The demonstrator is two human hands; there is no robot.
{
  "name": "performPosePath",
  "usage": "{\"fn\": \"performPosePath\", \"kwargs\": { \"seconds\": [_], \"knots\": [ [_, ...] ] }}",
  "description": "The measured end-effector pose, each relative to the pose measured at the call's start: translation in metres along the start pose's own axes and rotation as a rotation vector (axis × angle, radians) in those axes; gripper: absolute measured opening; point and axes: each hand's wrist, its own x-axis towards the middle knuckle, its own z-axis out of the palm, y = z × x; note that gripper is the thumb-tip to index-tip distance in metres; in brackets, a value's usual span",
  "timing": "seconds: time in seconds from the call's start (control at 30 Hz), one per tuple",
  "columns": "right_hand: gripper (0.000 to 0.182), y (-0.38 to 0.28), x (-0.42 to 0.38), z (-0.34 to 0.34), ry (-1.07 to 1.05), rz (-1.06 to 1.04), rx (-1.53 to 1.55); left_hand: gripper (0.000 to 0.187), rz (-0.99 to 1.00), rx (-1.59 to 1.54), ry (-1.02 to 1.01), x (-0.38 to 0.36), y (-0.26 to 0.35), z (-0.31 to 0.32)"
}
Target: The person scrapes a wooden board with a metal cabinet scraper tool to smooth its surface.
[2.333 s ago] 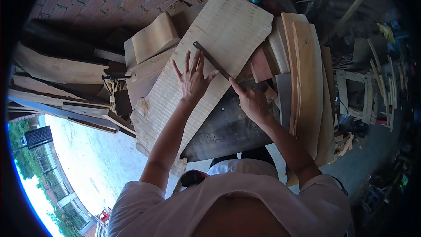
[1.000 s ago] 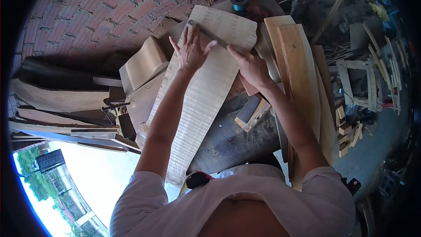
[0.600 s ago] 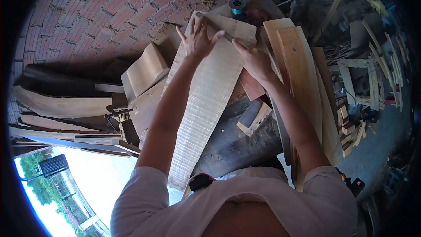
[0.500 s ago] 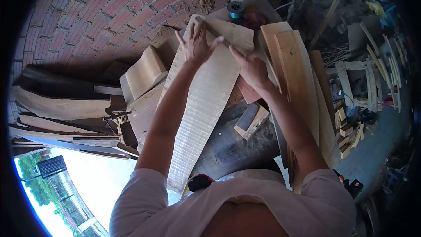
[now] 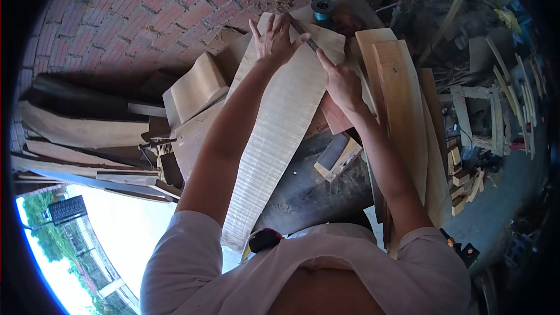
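Note:
A long pale wooden board (image 5: 274,122), wide at the far end and narrow toward my body, slopes away from me with rough cross marks along its near part. Across its far end lies a slim dark bar that looks like a file (image 5: 311,45). My left hand (image 5: 276,42) has its fingertips and thumb on the file's far part, the outer fingers spread over the board. At the near end, my right hand (image 5: 343,84) closes round the file with the index finger stretched along it; the grip under the palm is hidden.
Curved planks (image 5: 402,87) stand at the right. A dark rounded support (image 5: 286,192) carries a small wood block (image 5: 338,157). A spool of teal line (image 5: 322,9) sits at the back by the brick wall (image 5: 151,6). More curved boards (image 5: 87,131) are stacked at left.
Both hands have shifted a little to the right with the file across the board's far end. The whole view has also moved slightly.

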Motion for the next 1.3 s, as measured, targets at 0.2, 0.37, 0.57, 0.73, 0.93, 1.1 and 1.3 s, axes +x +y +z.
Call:
{"fn": "performPosePath", "kwargs": {
  "seconds": [0.2, 0.37, 0.57, 0.73, 0.93, 1.1, 1.3],
  "knots": [
    [0.059, -0.045, -0.103, -0.001, -0.166, -0.109, 0.145, 0.086, -0.084, 0.019, -0.060, -0.150, -0.009, -0.045],
    [0.068, -0.080, -0.175, -0.011, -0.344, -0.284, 0.168, 0.092, -0.342, 0.011, -0.166, -0.296, -0.002, -0.068],
    [0.070, -0.084, -0.147, 0.003, -0.322, -0.420, -0.020, 0.086, -0.407, -0.033, -0.134, -0.291, -0.022, -0.049],
    [0.059, -0.103, -0.110, 0.008, -0.285, -0.409, -0.002, 0.083, -0.428, -0.020, -0.078, -0.250, -0.050, -0.038],
    [0.065, -0.108, -0.158, -0.003, -0.324, -0.452, 0.051, 0.090, -0.450, 0.007, -0.167, -0.319, -0.028, -0.055],
    [0.064, -0.115, -0.113, 0.017, -0.274, -0.414, 0.076, 0.093, -0.476, 0.008, -0.136, -0.268, -0.054, -0.044],
    [0.065, -0.112, -0.138, 0.004, -0.344, -0.410, 0.055, 0.094, -0.459, -0.012, -0.146, -0.295, -0.040, -0.050]
  ]
}}
